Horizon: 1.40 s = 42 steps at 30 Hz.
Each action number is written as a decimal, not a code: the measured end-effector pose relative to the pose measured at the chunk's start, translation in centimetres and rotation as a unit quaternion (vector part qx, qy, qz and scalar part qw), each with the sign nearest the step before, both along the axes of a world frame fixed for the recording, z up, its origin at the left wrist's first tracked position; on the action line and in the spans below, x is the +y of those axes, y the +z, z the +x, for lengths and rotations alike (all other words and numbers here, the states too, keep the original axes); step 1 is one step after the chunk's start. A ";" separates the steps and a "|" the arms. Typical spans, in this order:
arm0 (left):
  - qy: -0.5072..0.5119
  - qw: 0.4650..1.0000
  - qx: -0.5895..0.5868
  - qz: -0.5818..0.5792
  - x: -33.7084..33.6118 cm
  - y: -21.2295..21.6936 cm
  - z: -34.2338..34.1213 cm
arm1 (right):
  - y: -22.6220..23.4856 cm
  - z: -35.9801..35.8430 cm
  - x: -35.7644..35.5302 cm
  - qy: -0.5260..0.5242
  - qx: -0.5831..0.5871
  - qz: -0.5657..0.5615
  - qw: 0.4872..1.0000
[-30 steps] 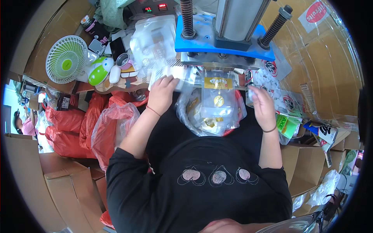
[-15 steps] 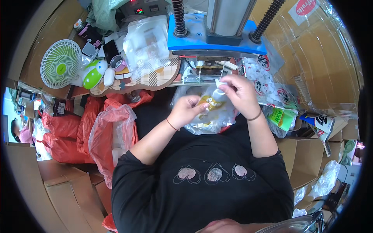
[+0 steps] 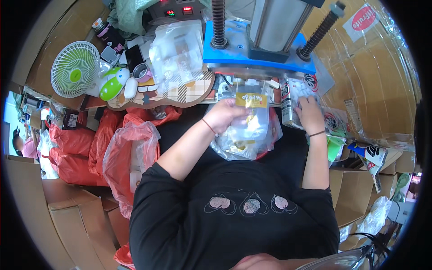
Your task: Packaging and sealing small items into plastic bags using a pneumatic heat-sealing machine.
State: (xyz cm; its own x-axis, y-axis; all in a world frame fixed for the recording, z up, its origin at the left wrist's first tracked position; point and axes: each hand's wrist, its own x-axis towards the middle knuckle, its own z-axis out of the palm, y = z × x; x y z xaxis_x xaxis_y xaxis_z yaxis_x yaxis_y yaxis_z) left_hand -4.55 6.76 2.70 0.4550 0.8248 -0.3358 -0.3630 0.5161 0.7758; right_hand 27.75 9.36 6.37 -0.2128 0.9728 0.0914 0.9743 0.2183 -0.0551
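Observation:
My left hand (image 3: 225, 114) holds a small clear packet with a yellow label (image 3: 252, 101) up toward the underside of the blue press machine (image 3: 256, 49). Off to the right, my right hand (image 3: 308, 112) rests on a pile of printed white packets (image 3: 299, 90) beside the press. In my lap lies a clear plastic bag (image 3: 245, 139) filled with more yellow-labelled packets, just below the left hand.
A wooden tray (image 3: 171, 96) holds clear bags at the left of the press. Further left stand a small green-and-white fan (image 3: 74, 69), a mouse and a cup. Red plastic bags (image 3: 121, 148) hang at my left; cardboard boxes (image 3: 369, 63) surround the seat.
The hands have parted: my left hand lifted one packet up toward the press, and my right hand moved out to the right onto the pile of printed packets.

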 end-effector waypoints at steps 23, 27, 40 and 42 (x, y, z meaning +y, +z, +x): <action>0.118 0.869 0.410 0.253 -4.3 0.4 -7.2 | 2.4 -9.5 -3.9 0.262 0.350 0.058 0.897; 0.043 0.878 0.384 0.283 -5.5 1.1 -4.4 | 4.4 -12.1 -3.9 0.237 0.442 0.042 0.864; -0.092 0.995 -0.022 -0.004 -5.4 -0.4 1.6 | 5.0 -3.9 -1.7 0.116 0.094 0.021 0.989; -0.067 0.997 0.027 0.012 -3.7 -2.1 0.9 | 3.8 -1.6 -2.5 0.045 0.029 -0.004 0.999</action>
State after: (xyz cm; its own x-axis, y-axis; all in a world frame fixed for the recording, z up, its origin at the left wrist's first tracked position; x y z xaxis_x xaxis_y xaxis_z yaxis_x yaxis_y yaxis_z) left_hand -3.64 3.10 0.61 0.5429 0.7662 -0.3437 -0.2502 0.5383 0.8048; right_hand 26.18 6.82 10.14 -0.2941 0.9507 0.0986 0.9457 0.3044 -0.1138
